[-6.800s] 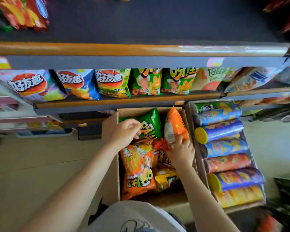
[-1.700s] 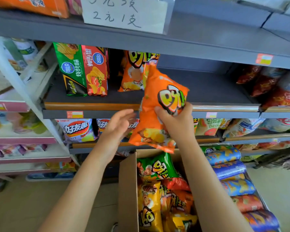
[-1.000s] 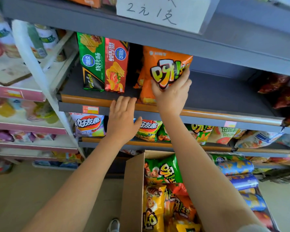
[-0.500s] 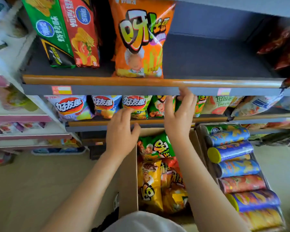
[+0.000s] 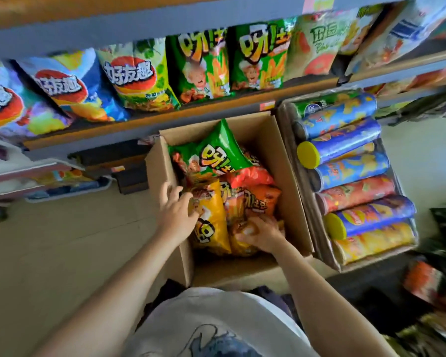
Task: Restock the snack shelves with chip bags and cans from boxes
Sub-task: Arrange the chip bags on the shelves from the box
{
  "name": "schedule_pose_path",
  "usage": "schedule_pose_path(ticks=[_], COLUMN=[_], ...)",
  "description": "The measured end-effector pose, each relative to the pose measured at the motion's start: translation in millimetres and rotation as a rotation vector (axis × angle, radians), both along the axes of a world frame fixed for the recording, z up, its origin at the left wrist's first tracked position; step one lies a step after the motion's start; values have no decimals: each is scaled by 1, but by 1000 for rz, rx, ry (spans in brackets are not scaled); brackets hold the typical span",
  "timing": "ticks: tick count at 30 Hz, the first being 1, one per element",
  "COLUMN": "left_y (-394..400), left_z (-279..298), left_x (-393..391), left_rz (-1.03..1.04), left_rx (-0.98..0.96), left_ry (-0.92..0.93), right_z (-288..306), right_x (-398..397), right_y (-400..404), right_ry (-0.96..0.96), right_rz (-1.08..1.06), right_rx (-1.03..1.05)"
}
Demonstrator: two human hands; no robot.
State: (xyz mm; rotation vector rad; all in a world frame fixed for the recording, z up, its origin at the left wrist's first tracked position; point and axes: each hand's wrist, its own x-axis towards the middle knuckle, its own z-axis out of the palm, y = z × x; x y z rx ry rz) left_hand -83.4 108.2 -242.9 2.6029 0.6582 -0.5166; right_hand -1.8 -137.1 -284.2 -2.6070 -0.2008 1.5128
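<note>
Cardboard box (image 5: pixel 289 181) on the floor holds the chip bags, packed loose and overlapping; both hands are down inside it.

Risks from here, as I judge them:
- Bags are slick and air-filled. A shallow pinch on a corner could slip as the bag is pulled out.
- Orange bag (image 5: pixel 255 202) just beyond the right hand (image 5: pixel 264 234) overlaps its neighbours. Lifting it could drag an adjacent bag up and over the box wall.
- Squeezing hard to compensate may crush chips or pop a seam.
- Frame is motion-blurred, so the head looks to be moving; hard to say which bag is actually being picked.

Left hand (image 5: pixel 177 210): fingers spread, relaxed, palm down, resting on the upper edge of the yellow bag (image 5: pixel 211 228) beside the box's near-left wall. Touching it, not closed around it.

Right hand: fingers curled in, bunched on crinkled packaging at the bottom edge of the orange and yellow bags. Looks like the start of a grip; which bag it has, cannot tell, fingertips are buried.

Green bag (image 5: pixel 222 153) lies beyond both hands at the far end of the box, untouched. Cans (image 5: pixel 350 191) sit in a tray to the right of the right hand, well clear. Lower shelf (image 5: pixel 216 104) above the box is already full of bags.
</note>
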Motion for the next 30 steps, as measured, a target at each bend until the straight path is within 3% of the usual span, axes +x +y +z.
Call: schedule_pose_path(ticks=[5, 11, 14, 16, 18, 21, 23, 25, 27, 30], left_y=[-2, 8, 8, 7, 8, 11, 13, 18, 30, 48], left_z=[-1, 4, 25, 46, 66, 89, 98, 103, 106, 103], left_x=[3, 13, 19, 26, 31, 33, 36, 40, 43, 38], left_rz=[30, 99, 200, 383, 605, 636, 757, 973, 1106, 1215], left_rx=[20, -23, -4, -207, -672, -1160, -1413, -1662, -1762, -1632], left_ry=[-50, -40, -41, -17, 93, 298, 251, 52, -165, -294], right_z=[-2, 32, 78, 107, 135, 169, 182, 181, 167, 140], right_x=[4, 37, 57, 65, 68, 63, 53, 34, 7, -27], right_y=[13, 36, 47, 57, 70, 92, 106, 120, 132, 141], right_ry=[8, -196, -511, -714, -907, -1134, -1179, -1158, -1100, -1029], right_rz=[507, 345, 384, 414, 382, 279, 213, 245, 357, 487], right_rx=[35, 134, 257, 342, 483, 671, 795, 934, 1019, 1029])
